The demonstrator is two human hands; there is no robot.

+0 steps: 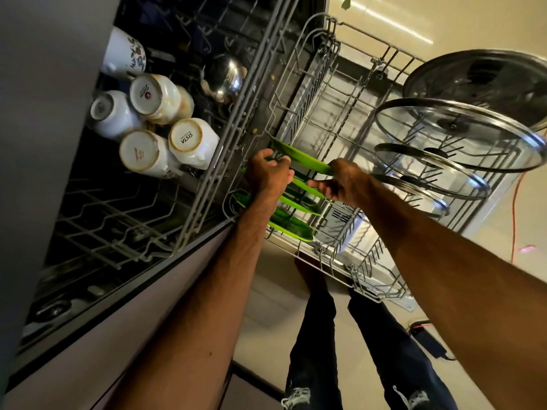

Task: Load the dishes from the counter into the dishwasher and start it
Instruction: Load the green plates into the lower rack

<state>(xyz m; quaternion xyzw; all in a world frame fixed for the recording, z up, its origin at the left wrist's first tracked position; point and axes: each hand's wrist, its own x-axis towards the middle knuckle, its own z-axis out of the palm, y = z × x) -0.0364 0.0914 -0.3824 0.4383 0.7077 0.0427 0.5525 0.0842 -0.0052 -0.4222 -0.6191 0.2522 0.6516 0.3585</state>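
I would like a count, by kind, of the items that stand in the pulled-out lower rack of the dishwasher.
Green plastic plates: 4
Round glass lids with steel rims: 4
Total: 8

"SISTA" stands in dark capitals on the upturned base of a white mug (pixel 186 134) near the front edge of the upper rack (pixel 204 184). Two neighbouring mug bases (pixel 144 93) (pixel 138 152) carry red marks with lettering too small to read.
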